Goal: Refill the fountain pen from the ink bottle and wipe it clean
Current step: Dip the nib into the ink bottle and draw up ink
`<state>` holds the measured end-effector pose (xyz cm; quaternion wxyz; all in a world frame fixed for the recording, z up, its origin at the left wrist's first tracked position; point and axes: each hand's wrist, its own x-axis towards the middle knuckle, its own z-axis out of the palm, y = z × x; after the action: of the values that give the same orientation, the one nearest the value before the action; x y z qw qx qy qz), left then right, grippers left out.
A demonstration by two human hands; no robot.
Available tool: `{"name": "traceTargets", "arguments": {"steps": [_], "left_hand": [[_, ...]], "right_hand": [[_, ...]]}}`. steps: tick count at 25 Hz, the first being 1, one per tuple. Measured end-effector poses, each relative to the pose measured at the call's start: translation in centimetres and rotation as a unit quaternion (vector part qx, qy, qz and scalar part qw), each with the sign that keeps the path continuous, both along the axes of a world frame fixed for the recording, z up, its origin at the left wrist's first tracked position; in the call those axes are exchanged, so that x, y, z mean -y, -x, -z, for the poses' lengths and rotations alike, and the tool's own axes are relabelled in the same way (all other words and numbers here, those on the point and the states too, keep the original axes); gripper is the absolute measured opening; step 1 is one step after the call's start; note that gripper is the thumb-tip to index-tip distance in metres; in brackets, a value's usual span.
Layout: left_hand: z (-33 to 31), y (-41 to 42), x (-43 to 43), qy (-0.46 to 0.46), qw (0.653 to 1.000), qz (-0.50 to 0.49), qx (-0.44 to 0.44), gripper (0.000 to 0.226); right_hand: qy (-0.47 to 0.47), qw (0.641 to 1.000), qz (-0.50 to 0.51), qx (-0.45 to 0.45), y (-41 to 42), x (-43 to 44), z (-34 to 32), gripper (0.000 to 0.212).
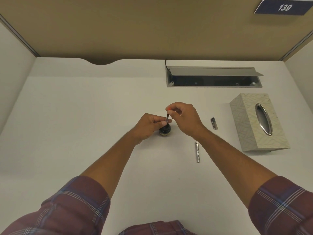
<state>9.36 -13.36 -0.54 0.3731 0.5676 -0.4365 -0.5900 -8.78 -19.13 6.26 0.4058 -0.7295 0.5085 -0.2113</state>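
A small dark round ink bottle [165, 131] stands at the middle of the white desk [84, 116]. A thin pen section with its converter [167, 117] stands upright over the bottle's mouth, an orange-red tip showing at its top. My left hand [149, 126] pinches the lower part of the pen section just above the bottle. My right hand [183, 117] pinches its top end. The nib is hidden between my fingers and the bottle. The silver pen barrel [197, 152] lies on the desk to the right, and the dark pen cap [214, 123] lies farther right.
A patterned tissue box [257, 122] with an oval chrome opening sits at the right side. An open grey cable hatch [214, 76] is set in the desk at the back right. Partition walls enclose the desk on three sides.
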Motion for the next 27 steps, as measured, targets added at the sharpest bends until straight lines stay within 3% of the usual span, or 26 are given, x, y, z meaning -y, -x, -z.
{"name": "traceTargets", "arguments": {"steps": [7,13,20,27], "left_hand": [[-0.06,0.26,0.04,0.011,1.0,-0.006,0.026,0.021],[0.05,0.03,0.05,0.009,0.999,-0.001,0.033,0.023],[-0.28,0.18,0.0,-0.01,1.0,-0.005,0.025,0.02],[-0.4,0.16,-0.05,-0.003,1.0,-0.007,0.025,0.022]], "right_hand": [[-0.008,0.999,0.044,0.025,-0.03,-0.1,-0.03,0.023],[-0.003,1.0,0.025,-0.01,-0.1,0.17,-0.21,0.006],[-0.031,0.998,0.043,0.019,-0.03,-0.08,-0.44,0.018],[-0.019,0.999,0.023,-0.026,-0.02,0.16,-0.33,0.009]]}}
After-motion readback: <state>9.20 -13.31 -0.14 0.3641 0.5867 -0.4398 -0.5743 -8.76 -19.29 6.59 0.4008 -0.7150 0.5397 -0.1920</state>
